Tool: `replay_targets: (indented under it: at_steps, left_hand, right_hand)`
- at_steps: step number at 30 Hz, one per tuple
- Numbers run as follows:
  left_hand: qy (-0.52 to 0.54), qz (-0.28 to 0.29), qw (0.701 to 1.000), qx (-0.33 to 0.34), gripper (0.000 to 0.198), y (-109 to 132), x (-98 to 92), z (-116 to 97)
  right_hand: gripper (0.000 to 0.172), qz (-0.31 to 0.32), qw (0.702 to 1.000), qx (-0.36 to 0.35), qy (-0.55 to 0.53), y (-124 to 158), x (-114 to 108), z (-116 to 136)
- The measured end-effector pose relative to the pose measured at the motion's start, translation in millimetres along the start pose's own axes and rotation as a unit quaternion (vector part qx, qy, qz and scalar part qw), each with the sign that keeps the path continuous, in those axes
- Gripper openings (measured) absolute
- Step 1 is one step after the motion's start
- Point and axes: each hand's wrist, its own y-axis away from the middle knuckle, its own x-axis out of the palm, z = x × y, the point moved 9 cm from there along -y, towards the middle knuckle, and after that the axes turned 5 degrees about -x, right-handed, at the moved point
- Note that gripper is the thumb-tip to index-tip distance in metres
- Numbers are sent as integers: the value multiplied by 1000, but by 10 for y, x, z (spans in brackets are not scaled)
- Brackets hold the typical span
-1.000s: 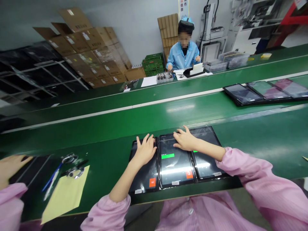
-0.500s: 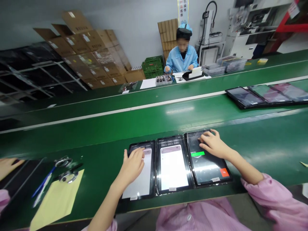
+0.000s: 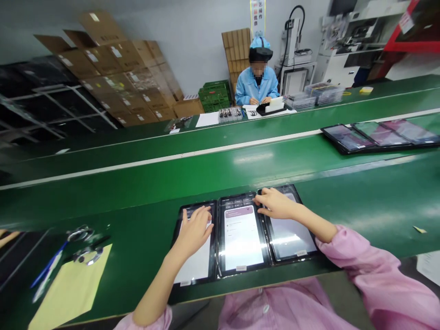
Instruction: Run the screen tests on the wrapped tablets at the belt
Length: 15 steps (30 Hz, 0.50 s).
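Observation:
Three tablets lie side by side on the green bench before me. Over the upper part of the left tablet [image 3: 197, 266] is my left hand [image 3: 194, 228], its fingers spread and holding nothing. A lit page with a mauve banner shows on the middle tablet [image 3: 242, 238]. My right hand [image 3: 277, 203] reaches across the top of the right tablet [image 3: 294, 240], fingers apart, with the fingertips at the upper right edge of the middle one. The right tablet has a pale screen, partly covered by that hand. Whether the fingertips touch the glass I cannot tell.
On the left are a yellow paper [image 3: 74, 286], pens [image 3: 50, 270] and metal rings [image 3: 87, 254]. More tablets [image 3: 350, 137] lie stacked at the right on the green belt [image 3: 165, 172]. A co-worker in blue [image 3: 257, 87] sits across, near green crates [image 3: 215, 95] and boxes [image 3: 117, 68].
My right hand has moved left, from the right tablet toward the middle one. The right tablet's screen went from dark with green and red blocks to pale. My left hand stays over the left tablet.

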Motion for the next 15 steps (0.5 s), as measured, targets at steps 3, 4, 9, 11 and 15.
replay_targets:
  at_steps: [3, 4, 9, 11, 15]
  left_hand:
    - [-7, 3, 1000, -11, 14, -30, 28, -9]
    - [-8, 7, 1000, -16, 15, -24, 33, -2]
    - [16, 5, 1000, -26, 33, 128, -17, 123]
    - [27, 28, 999, -28, 37, 174, 13, 202]
    - [35, 62, 997, -29, 46, 24, 61, 303]
  right_hand:
    - [17, 26, 999, -22, 8, -221, 137, 98]
    - [17, 24, 1000, -19, 4, -232, 139, 71]
    - [12, -126, 987, 91, -44, 247, -166, -557]
    - [16, -166, 974, 145, -54, 555, -180, -860]
    - [12, -212, 959, 135, -130, 865, -71, -1102]
